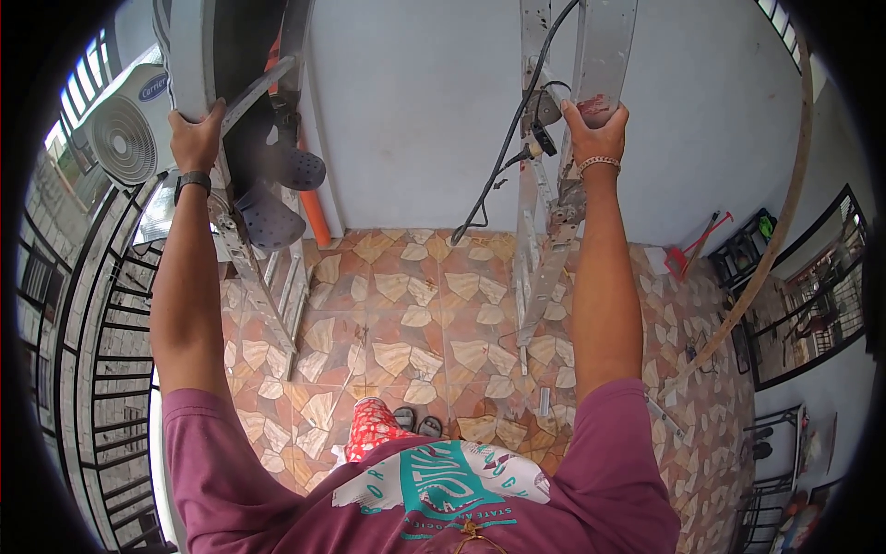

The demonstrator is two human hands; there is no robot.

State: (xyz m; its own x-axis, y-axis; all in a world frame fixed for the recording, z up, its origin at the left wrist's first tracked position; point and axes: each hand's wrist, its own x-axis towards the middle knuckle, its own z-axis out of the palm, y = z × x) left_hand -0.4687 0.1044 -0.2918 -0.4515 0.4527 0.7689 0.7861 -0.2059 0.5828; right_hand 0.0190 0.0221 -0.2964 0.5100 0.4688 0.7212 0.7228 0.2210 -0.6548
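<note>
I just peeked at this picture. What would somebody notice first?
First, the two raised arms: the left hand grips a metal ladder rail at upper left, and the right hand grips another rail at upper right. Someone's feet in dark clogs stand on a ladder step beside the left hand, above the patterned tile floor.

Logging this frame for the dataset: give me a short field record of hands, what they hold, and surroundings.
left hand: gripping the top of the left ladder rail
right hand: gripping the right ladder rail
another person: feet in grey clogs on the ladder above
cable: black cable hangs beside the right rail
floor: patterned tile floor far below
wall: plain white wall ahead
left side: air-conditioner unit above a black railing
</note>
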